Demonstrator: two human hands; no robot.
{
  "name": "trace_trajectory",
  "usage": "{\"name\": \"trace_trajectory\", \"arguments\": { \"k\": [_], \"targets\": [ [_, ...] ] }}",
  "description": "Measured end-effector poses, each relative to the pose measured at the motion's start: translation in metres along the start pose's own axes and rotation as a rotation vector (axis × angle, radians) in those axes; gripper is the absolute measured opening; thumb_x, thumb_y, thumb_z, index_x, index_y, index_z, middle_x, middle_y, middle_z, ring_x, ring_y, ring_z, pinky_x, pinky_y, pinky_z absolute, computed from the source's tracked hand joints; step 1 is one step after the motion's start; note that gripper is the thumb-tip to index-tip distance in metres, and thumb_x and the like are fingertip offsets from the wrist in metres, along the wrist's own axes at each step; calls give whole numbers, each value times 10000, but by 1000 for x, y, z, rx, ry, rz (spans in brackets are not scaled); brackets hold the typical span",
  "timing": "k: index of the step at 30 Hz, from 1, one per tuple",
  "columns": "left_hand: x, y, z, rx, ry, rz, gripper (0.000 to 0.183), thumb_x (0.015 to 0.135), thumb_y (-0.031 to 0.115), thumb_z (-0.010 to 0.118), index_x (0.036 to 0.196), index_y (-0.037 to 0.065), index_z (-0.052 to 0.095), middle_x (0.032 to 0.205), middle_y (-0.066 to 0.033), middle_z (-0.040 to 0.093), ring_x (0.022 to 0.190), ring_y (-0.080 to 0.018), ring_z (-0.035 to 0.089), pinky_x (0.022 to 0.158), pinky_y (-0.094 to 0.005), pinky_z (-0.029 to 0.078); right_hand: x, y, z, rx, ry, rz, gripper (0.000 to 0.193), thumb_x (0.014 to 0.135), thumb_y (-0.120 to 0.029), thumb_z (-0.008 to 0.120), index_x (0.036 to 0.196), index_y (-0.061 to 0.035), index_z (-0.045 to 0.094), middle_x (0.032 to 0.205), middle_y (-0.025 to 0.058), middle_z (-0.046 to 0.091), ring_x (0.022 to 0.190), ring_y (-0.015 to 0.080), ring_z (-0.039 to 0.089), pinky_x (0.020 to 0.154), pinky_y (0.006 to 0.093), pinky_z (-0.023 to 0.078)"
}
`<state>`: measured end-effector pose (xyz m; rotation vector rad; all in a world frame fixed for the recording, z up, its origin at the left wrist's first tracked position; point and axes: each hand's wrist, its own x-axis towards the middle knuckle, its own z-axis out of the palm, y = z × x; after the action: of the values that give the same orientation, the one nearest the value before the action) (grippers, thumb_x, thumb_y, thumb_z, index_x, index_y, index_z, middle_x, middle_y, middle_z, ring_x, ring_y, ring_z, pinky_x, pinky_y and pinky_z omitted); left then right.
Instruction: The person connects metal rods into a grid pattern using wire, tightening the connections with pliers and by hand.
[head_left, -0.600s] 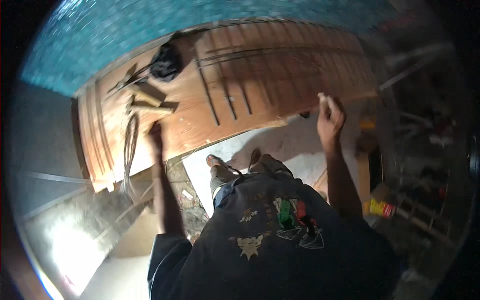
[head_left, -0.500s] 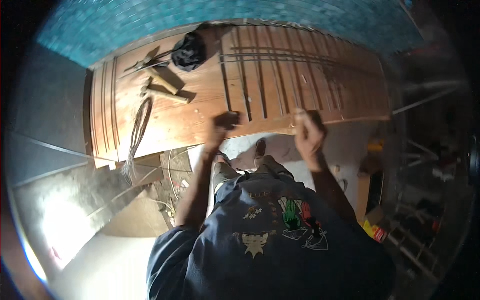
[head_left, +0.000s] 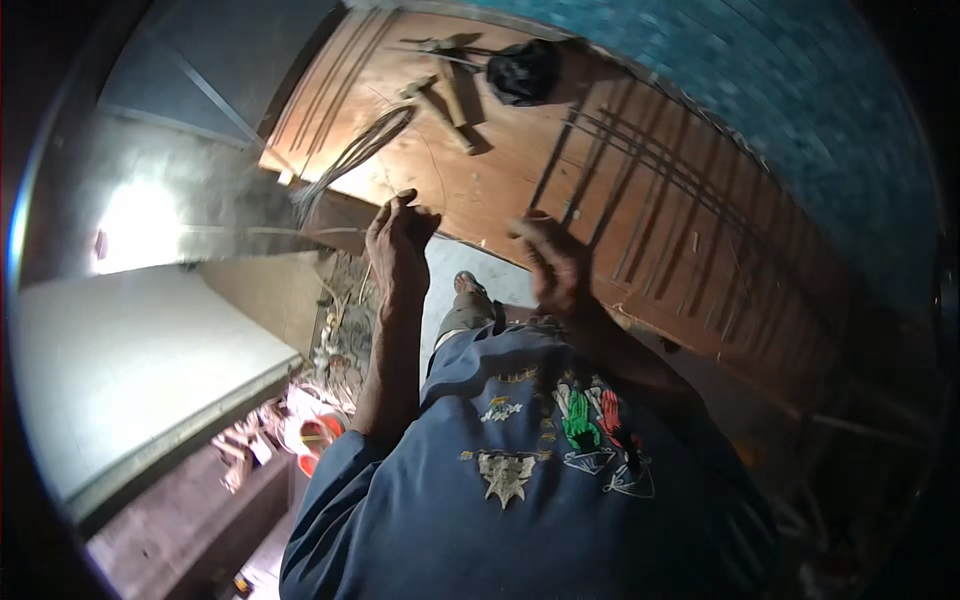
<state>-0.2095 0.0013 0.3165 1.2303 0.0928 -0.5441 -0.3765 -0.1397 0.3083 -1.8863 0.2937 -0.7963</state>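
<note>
My left hand (head_left: 400, 245) is raised at the near edge of the wooden table, its fingers curled in a pinch. A thin wire (head_left: 441, 170) curves over the wood just beyond it; whether its end is in those fingers I cannot make out. To the right, my right hand (head_left: 556, 262) hovers by the table edge with bent fingers, slightly blurred, and what it grips, if anything, is hidden. Past it lie several dark metal rods (head_left: 632, 180), set side by side with longer ones across them. A bundle of thin wire (head_left: 355, 155) hangs over the table's near left edge.
On the wooden table (head_left: 480, 180) lie two hammers (head_left: 447, 112) and a black plastic bag (head_left: 523, 72). Further thin rods (head_left: 340, 80) rest at its left end. A pale board (head_left: 150, 370) and an orange-red bucket (head_left: 315, 435) are at the lower left. Blue sheeting (head_left: 800, 130) borders the far side.
My view has swung left, so the table appears tilted and shifted right. My hands are both at the near edge, the right one moved left towards the left one.
</note>
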Motion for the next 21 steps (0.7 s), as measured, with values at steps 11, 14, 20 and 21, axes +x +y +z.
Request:
{"name": "trace_trajectory", "arguments": {
  "k": [11,14,20,21],
  "targets": [
    [-10,35,-232,-111,629,442,177,1008,175,490,1040,31,587,597,68,367,516,-44,329,495,-237,315,191,-72,-27,-146,443,-370,381,1035,-279,449,1169,30,629,899,97,696,840,190,672,772,332,554],
    [-11,28,-229,-271,546,434,190,1024,195,490,1091,30,557,628,55,389,527,-52,343,520,-244,364,270,-51,22,-672,312,-768,506,936,-339,648,1285,20,569,1118,201,653,1014,351,634,882,427,515],
    [-16,33,-143,-468,408,310,187,1018,198,518,1080,37,589,657,30,443,546,-70,409,542,-261,385,120,-6,201,156,-622,319,648,922,-465,612,1323,26,480,1091,237,632,1022,344,629,857,403,520],
    [-17,24,-133,-445,340,294,194,1011,222,537,1049,43,603,665,26,469,566,-76,434,558,-258,406,96,-14,217,439,-722,620,583,944,-443,594,1320,-5,509,1060,206,650,1002,292,651,818,362,543]
  ]
}}
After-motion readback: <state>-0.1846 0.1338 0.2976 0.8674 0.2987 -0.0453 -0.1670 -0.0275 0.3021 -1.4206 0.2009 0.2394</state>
